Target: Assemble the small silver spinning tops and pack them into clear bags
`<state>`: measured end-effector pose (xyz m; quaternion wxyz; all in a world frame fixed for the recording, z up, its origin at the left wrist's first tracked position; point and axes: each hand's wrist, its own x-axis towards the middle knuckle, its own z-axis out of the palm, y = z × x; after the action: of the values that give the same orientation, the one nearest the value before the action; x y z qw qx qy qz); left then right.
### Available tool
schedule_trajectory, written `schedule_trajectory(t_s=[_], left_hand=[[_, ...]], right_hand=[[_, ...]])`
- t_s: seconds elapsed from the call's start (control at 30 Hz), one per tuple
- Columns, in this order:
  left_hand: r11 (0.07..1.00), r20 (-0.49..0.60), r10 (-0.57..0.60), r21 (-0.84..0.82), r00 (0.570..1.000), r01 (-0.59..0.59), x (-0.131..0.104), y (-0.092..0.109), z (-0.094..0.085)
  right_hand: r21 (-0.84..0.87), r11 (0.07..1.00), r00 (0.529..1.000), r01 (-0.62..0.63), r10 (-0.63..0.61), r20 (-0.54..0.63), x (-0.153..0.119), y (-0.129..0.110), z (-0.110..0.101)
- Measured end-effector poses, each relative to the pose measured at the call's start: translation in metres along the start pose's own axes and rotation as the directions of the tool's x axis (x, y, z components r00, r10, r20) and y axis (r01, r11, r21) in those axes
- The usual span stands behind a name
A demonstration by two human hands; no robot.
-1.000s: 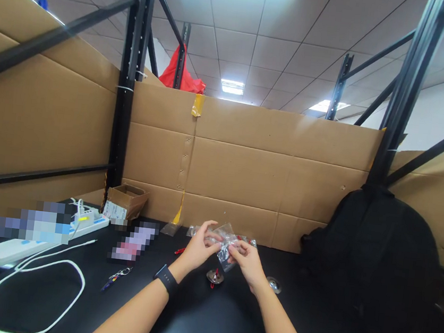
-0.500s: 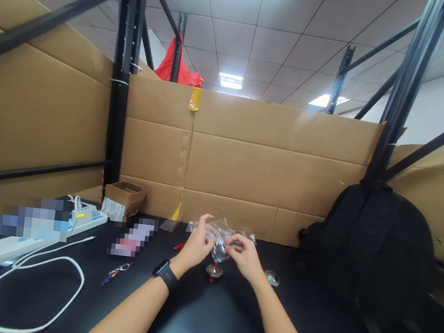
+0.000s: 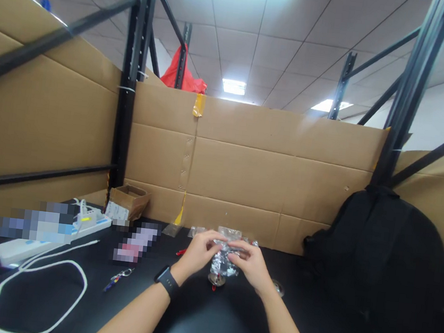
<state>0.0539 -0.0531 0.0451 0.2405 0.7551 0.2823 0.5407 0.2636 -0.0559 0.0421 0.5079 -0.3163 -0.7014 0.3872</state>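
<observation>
A crinkled clear plastic bag [image 3: 223, 264] is between my hands, its top edge showing behind my fingers. My left hand [image 3: 201, 251], with a black watch on the wrist, pinches the bag from the left. From the right, the bent fingers of my right hand [image 3: 250, 265] grip it too. Just under the bag lies a round shiny metal disc, like a small cymbal [image 3: 216, 280], with a red cord loop at its near side. A second metal disc [image 3: 278, 288] is beside my right wrist, partly covered by it. The bag's contents cannot be made out.
A black backpack [image 3: 380, 259] fills the table's right side. At left are a white power strip [image 3: 15, 251], a looped white cable [image 3: 84, 284], a keyring [image 3: 118, 278] and a small open cardboard box [image 3: 132, 199]. A cardboard wall [image 3: 245, 174] closes off the back.
My hands have come closer together over the bag, which now hangs lower and spreads over part of the near disc. My right forearm now covers part of the second disc.
</observation>
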Motion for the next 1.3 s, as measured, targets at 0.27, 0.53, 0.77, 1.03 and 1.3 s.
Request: schedule_trajectory(t_s=[0.27, 0.53, 0.77, 1.03, 1.3], left_hand=[[0.995, 0.094, -0.038, -0.086, 0.995, 0.046, 0.002, 0.003, -0.005], [0.978, 0.101, -0.078, -0.185, 0.992, 0.096, 0.0, -0.008, -0.003], [0.987, -0.173, -0.155, -0.055, 0.973, 0.148, 0.001, -0.023, 0.008], [0.877, -0.372, 0.129, 0.475, 0.919, 0.069, -0.004, 0.003, 0.005], [0.769, 0.156, 0.111, 0.613, 0.981, -0.185, -0.012, 0.001, 0.013]], right_hand=[[0.07, 0.998, 0.999, 0.005, -0.008, 0.04, -0.002, -0.009, -0.004], [0.148, 0.989, 0.999, -0.028, 0.023, 0.036, -0.007, -0.014, -0.009], [0.122, 0.986, 0.989, -0.112, 0.122, -0.08, 0.0, 0.005, 0.008], [0.095, 0.988, 0.951, -0.126, 0.147, -0.272, 0.003, 0.011, 0.0], [0.158, 0.98, 0.967, -0.119, 0.15, -0.206, 0.002, 0.003, 0.004]])
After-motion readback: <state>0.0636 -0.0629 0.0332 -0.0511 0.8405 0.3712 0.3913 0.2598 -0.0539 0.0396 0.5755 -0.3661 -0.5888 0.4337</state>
